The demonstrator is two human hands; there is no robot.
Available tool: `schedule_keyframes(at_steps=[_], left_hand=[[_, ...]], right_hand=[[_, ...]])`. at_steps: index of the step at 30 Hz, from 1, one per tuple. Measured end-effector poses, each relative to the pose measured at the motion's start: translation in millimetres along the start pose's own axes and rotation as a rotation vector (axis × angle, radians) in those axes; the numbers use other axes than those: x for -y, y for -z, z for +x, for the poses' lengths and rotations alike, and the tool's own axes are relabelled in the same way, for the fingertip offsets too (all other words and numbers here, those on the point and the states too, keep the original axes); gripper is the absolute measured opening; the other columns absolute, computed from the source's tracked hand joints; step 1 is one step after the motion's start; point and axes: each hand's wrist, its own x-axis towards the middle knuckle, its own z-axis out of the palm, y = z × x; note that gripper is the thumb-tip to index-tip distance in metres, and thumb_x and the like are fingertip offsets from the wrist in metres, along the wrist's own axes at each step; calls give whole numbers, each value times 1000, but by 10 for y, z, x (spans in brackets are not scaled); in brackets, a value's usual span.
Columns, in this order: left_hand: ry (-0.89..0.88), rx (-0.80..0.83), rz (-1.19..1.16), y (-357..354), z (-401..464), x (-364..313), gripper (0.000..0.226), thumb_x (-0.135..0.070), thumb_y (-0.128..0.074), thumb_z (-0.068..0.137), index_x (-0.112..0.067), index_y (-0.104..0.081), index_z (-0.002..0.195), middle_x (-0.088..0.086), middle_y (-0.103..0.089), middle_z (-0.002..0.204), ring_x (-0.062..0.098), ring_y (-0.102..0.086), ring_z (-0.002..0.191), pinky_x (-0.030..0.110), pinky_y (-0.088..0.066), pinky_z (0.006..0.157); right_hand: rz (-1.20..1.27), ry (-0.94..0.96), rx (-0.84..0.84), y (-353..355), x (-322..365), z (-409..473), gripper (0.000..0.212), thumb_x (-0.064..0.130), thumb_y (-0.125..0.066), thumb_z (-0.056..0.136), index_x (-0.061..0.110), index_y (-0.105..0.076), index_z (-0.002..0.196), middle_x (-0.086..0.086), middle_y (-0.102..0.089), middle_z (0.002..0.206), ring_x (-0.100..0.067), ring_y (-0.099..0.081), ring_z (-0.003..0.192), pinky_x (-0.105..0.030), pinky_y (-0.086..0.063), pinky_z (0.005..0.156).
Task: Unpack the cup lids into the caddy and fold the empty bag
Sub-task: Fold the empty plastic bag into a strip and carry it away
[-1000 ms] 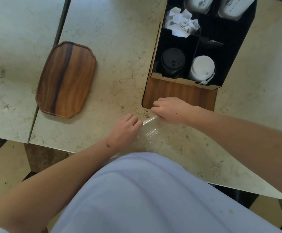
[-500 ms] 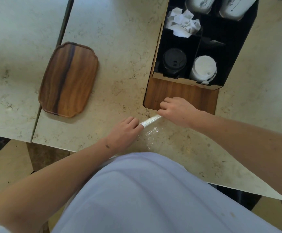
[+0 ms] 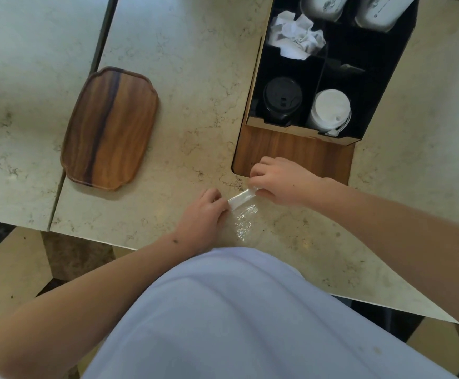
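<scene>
A clear plastic bag (image 3: 243, 214) lies crumpled on the marble table near its front edge, its far end rolled into a narrow strip. My left hand (image 3: 202, 214) pinches the strip's left end. My right hand (image 3: 280, 180) pinches its right end, just in front of the caddy. The black caddy (image 3: 253, 86) with wooden front stands at the upper right. A stack of black lids (image 3: 281, 98) fills its front left compartment and a stack of white lids (image 3: 331, 109) the front right one.
A wooden tray (image 3: 110, 127) lies on the table to the left, next to a seam (image 3: 97, 58) between two tabletops. Crumpled white paper (image 3: 295, 35) and two white cups (image 3: 374, 12) occupy the caddy's rear compartments. The table edge runs close to my body.
The rolled strip between my hands has become longer and more visible. Both hands shifted slightly apart along it, and the right hand edged toward the caddy's front.
</scene>
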Motion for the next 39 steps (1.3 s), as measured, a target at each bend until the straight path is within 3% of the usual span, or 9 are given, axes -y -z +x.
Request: schedule_keyframes(at_steps=[5, 8, 14, 17, 21, 26, 28, 32, 39], left_hand=[[231, -29, -65, -65, 115, -36, 21, -14, -65, 92, -9, -62, 111, 6, -60, 98, 25, -52, 93, 31, -35, 70], [307, 1, -92, -72, 192, -34, 9, -18, -64, 92, -12, -66, 99, 2, -58, 94, 21, -50, 90, 31, -34, 69], [466, 63, -395, 87, 380, 21, 4, -20, -64, 93, -17, -63, 91, -4, -65, 78, 2, -61, 61, 15, -38, 49], [532, 107, -504, 179, 479, 74, 8, -23, -72, 90, -19, -71, 98, -2, -70, 89, 11, -64, 77, 24, -46, 61], [469, 107, -403, 232, 554, 77, 4, -24, -77, 87, -23, -76, 90, -9, -67, 79, 6, -59, 71, 23, -42, 57], [396, 132, -349, 242, 554, 60, 9, -21, -73, 90, -24, -67, 83, -7, -66, 77, 8, -60, 68, 25, -45, 56], [433, 160, -434, 250, 554, 48, 8, -19, -71, 91, -21, -65, 87, -1, -71, 78, 15, -66, 67, 31, -51, 57], [497, 201, -664, 286, 560, 32, 14, -8, -76, 87, -15, -71, 99, 4, -78, 78, 17, -74, 73, 36, -62, 75], [502, 228, -707, 319, 599, 34, 11, -9, -80, 84, -16, -77, 92, 9, -79, 83, 22, -74, 77, 38, -62, 83]], right_hand=[[32, -44, 63, -9, -43, 96, 17, 28, -64, 96, 25, -65, 113, 5, -61, 107, -17, -50, 100, -29, -42, 75], [95, -105, 112, -16, -72, 78, 15, 28, -61, 97, 24, -65, 111, 6, -61, 103, -16, -50, 100, -32, -48, 77], [277, -326, 188, -73, -131, -18, 19, 37, -56, 99, 21, -67, 97, 8, -60, 91, -13, -55, 89, -32, -46, 70], [377, -393, 208, -121, -111, -62, 23, 36, -57, 100, 19, -64, 85, 8, -59, 80, -15, -58, 76, -35, -48, 67], [398, -400, 184, -165, -91, -116, 16, 30, -60, 99, 20, -61, 87, 8, -60, 83, -16, -58, 78, -34, -48, 69], [375, -388, 139, -211, -101, -190, 5, 25, -61, 98, 22, -63, 93, 6, -59, 91, -14, -57, 81, -29, -47, 70], [414, -425, 114, -234, -105, -208, 9, 26, -61, 98, 22, -63, 90, 8, -62, 86, -14, -60, 79, -31, -50, 69], [557, -496, 149, -238, -134, -233, 10, 31, -65, 97, 23, -69, 98, 11, -67, 89, -8, -64, 82, -31, -56, 75], [757, -551, 210, -184, -176, -277, 9, 25, -69, 94, 28, -73, 87, 14, -74, 80, 3, -69, 75, -21, -55, 69]])
